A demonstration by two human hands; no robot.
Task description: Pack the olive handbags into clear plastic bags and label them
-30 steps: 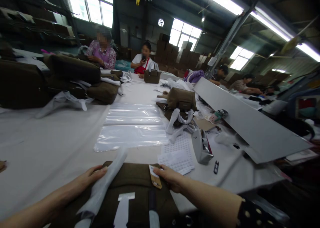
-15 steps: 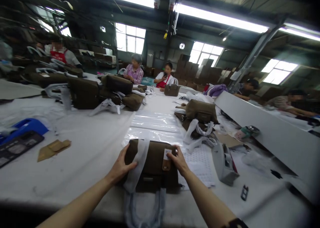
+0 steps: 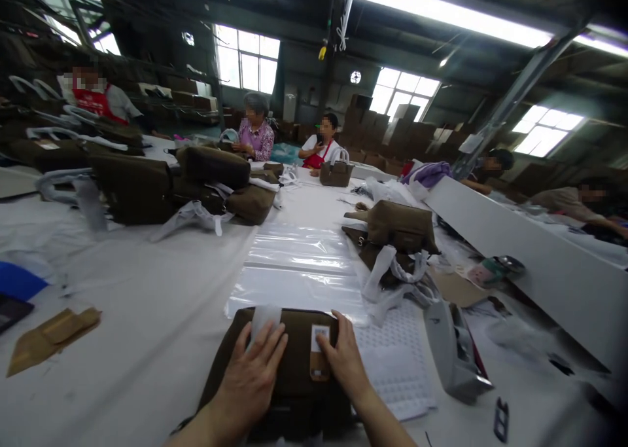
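At six o'clock we seemingly straighten a bag (image 3: 295, 368), left hand (image 3: 256, 363) spread, right hand (image 3: 346, 352) pinching it; next needs steadiness.

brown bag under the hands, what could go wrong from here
The tag might bend or shift, as the thumb of the right hand lies on it.
The white wrap could slip or crease, with fingers of the left hand over it.
If the brown bag slid forward, it might rumple the clear plastic sheets just beyond its far edge.
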